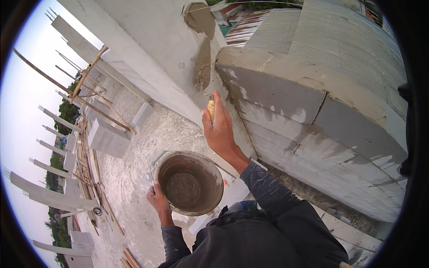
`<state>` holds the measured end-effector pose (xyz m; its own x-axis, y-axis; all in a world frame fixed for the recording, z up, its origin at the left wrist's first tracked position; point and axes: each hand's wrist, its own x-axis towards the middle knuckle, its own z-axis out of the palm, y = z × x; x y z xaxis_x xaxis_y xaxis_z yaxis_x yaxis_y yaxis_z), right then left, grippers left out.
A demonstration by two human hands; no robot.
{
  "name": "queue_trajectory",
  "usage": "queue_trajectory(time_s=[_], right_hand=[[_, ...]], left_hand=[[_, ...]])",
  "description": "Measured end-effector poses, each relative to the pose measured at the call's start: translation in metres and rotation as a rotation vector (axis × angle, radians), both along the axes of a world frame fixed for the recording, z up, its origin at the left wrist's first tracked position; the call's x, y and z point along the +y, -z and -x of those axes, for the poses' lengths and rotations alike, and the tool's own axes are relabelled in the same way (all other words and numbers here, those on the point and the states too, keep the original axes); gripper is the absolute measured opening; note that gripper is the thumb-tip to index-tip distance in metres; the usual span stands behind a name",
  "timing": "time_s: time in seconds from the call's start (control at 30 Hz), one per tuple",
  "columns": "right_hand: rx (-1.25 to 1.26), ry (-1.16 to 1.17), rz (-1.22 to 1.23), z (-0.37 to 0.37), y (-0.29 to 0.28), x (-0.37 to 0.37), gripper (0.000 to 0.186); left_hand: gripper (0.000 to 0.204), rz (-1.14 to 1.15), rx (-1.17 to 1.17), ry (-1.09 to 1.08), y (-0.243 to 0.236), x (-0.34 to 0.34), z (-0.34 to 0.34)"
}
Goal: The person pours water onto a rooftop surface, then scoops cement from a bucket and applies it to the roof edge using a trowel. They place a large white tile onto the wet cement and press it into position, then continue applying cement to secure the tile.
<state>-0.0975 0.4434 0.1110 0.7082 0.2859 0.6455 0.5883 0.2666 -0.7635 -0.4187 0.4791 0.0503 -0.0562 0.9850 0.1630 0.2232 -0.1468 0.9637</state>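
My right hand [219, 129] holds a trowel by its pale yellowish handle [211, 109]. The mortar-smeared blade [201, 67] points up along the white wall face [152, 49], just below a patch of wet grey mortar [199, 18]; whether it touches the wall I cannot tell. My left hand [158, 198] grips the rim of a round bucket [187, 185] with wet grey mortar inside. To the right stands a block wall [277, 102] with a mortar-covered top, meeting the white wall at a corner.
Bamboo poles [80, 94], stacked pale blocks [107, 138] and concrete posts [56, 192] line the rough floor [125, 187] at left. Corrugated roofs [263, 31] lie beyond the block wall. A narrow debris-strewn strip [335, 201] runs along that wall's foot.
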Motion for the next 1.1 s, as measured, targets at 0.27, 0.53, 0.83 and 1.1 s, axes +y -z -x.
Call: queue_trajectory(time_s=[0.27,0.53,0.83,1.1], right_hand=[[-0.004,-0.695,0.604,0.025,0.039,-0.175,0.044],[-0.316,-0.677,0.957,0.039,0.021,-0.100,0.038],[-0.608,-0.781,0.793,0.069,0.004,-0.070,0.024],[-0.932,-0.908,1.106,0.026,0.001,-0.091,0.032]], left_hand=[[0.044,-0.123,-0.012,0.039,-0.057,0.002,-0.023],[0.038,-0.153,0.073,0.204,-0.077,0.009,-0.031],[0.049,-0.272,0.072,0.298,-0.107,0.011,-0.043],[0.051,-0.349,0.148,0.275,-0.109,-0.004,-0.054]])
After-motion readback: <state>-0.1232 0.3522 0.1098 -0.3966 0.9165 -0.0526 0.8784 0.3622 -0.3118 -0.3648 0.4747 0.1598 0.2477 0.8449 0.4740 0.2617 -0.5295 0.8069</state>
